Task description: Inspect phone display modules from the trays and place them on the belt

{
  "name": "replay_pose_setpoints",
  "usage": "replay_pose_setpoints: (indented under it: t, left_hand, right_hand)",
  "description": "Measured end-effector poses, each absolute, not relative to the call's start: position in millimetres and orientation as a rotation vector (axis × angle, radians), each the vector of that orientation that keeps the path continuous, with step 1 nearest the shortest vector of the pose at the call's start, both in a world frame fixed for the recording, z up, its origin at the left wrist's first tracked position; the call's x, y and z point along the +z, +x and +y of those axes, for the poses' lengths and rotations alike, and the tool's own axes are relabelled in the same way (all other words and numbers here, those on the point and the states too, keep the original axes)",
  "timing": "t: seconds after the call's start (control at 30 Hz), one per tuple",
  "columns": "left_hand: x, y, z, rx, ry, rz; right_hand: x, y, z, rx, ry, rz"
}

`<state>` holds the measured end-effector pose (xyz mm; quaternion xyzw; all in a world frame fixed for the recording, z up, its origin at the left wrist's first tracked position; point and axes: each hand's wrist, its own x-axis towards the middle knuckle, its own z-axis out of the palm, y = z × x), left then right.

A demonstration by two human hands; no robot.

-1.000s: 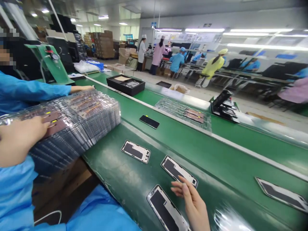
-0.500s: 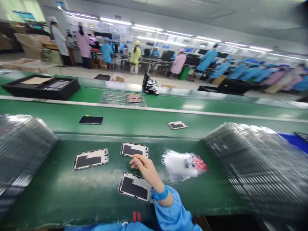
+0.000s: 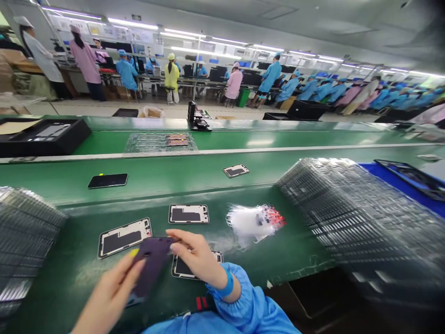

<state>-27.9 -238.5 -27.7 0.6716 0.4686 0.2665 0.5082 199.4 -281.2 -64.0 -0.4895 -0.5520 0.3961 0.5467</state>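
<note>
"Phone back (image 3: 153, 260), dark purple: where is it?"

"Between the two hands, tilted, just above the green belt (image 3: 76, 283)."

"How do the hands stand?"

"Left hand (image 3: 111, 297): half open, with a yellow-tipped finger (image 3: 133, 253) near the panel's lower left edge. Right hand (image 3: 196, 255): also half open, fingertips on the upper right edge. Together they have hold of it."

"What lies around them?"

"Under the right hand, a frame (image 3: 182, 268). Ahead of that hand, a second frame (image 3: 188, 214); ahead of the left hand, a third (image 3: 124, 237). Right of the right hand, a crumpled plastic bag (image 3: 255, 225), then a stack of clear trays (image 3: 351, 218)."
</note>
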Motion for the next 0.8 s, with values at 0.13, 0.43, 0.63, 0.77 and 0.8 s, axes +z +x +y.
replay_pose_setpoints:
  t: [0.13, 0.43, 0.63, 0.77, 0.8]
  left_hand:
    - [-51.5, 8.7, -247.0, 0.604, 1.504, 1.047]
    - [-70.7, 28.8, -240.1, 0.709, 1.248, 1.113]
    - [-66.7, 28.2, -246.0, 0.444, 1.156, 1.009]
    - [-63.6, 26.7, -252.7, 0.384, 1.182, 0.958]
    - [-63.6, 25.9, -253.2, 0.371, 1.19, 0.956]
  right_hand:
    - [-71.3, 203.9, -276.0, 0.673, -1.304, -1.217]
    - [-70.4, 181.4, -291.6, 0.136, -1.081, -1.651]
    - [-67.2, 199.6, -272.7, 0.504, -1.239, -1.299]
    - [-76.4, 215.3, -259.5, 0.622, -1.237, -1.382]
    - [-77.4, 217.2, -258.9, 0.611, -1.231, -1.438]
